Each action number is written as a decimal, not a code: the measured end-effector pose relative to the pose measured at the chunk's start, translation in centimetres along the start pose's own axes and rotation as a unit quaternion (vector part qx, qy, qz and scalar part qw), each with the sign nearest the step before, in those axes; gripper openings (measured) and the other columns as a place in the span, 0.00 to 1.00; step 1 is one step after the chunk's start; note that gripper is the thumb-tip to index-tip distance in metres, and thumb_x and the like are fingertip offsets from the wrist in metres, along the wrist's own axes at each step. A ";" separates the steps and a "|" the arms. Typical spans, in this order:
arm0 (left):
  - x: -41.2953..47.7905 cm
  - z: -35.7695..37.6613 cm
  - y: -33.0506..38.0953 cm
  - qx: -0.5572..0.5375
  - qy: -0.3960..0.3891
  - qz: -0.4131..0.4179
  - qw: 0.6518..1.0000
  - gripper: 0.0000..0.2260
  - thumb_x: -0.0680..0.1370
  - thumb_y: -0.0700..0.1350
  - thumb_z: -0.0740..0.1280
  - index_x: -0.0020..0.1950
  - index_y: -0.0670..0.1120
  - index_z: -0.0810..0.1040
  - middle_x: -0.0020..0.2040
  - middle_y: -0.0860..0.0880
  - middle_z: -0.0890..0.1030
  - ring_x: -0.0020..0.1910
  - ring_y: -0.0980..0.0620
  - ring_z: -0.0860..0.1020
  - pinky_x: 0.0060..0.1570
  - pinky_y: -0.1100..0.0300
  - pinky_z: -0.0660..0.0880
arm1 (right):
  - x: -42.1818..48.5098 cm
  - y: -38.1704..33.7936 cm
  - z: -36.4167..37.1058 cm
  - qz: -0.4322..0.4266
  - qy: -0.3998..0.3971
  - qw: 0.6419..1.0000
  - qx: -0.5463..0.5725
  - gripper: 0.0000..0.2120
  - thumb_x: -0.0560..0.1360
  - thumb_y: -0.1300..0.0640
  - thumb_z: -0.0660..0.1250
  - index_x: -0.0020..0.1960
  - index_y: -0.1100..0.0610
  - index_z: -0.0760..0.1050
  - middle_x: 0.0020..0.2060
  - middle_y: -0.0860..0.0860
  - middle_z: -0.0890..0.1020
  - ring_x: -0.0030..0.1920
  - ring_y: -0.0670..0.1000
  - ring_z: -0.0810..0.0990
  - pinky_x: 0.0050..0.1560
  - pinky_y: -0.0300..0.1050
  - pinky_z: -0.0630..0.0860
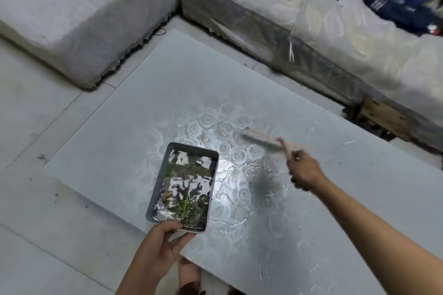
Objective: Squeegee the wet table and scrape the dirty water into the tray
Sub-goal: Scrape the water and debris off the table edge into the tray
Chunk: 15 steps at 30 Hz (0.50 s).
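The left hand point(159, 246) grips tray point(152, 199); right hand point(305, 171) (arm outstretched) holds squeegee point(261, 139).

Glossy wet table point(119, 127) with embossed rose pattern, grey-rimmed tray point(153, 195) of shiny water, textured cloth sofa covers point(72, 19)

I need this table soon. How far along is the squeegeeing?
Partly done: the tray already holds dirty water and debris. In hand: the left hand grips its near edge, the right hand holds the squeegee. Left: puddled water on the table right of the tray.
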<state>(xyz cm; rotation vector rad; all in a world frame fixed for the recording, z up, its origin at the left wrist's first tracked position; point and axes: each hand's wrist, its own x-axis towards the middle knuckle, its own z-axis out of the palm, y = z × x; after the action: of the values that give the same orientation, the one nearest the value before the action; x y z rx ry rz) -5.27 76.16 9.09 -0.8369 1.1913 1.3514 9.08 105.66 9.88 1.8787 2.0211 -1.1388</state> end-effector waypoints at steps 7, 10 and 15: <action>0.5 -1.0 0.9 0.038 -0.001 -0.001 0.999 0.09 0.74 0.27 0.57 0.38 0.37 0.72 0.42 0.41 0.78 0.44 0.40 0.77 0.39 0.45 0.78 | -3.1 1.8 6.3 0.079 -0.013 0.997 0.012 0.15 0.80 0.62 0.55 0.66 0.64 0.66 0.37 0.60 0.78 0.29 0.56 0.76 0.22 0.43 0.71; 0.7 -0.9 0.8 0.045 -0.005 -0.010 0.999 0.08 0.73 0.27 0.57 0.40 0.37 0.72 0.44 0.40 0.78 0.47 0.39 0.77 0.39 0.45 0.79 | -7.1 1.7 8.6 0.106 -0.060 0.991 0.058 0.09 0.79 0.60 0.55 0.58 0.62 0.66 0.40 0.60 0.78 0.27 0.56 0.76 0.21 0.42 0.69; 0.6 -1.1 0.2 0.050 0.002 -0.032 0.998 0.10 0.73 0.27 0.57 0.49 0.35 0.74 0.48 0.38 0.79 0.48 0.36 0.77 0.38 0.41 0.77 | -8.6 1.8 7.0 0.107 -0.018 0.985 0.134 0.07 0.79 0.53 0.56 0.53 0.54 0.69 0.30 0.54 0.78 0.22 0.52 0.75 0.19 0.36 0.66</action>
<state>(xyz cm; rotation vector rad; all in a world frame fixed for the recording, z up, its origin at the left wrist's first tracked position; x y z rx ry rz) -5.74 75.34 8.26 -0.7990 1.2155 1.2284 9.79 94.48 9.28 2.1198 1.6646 -1.4284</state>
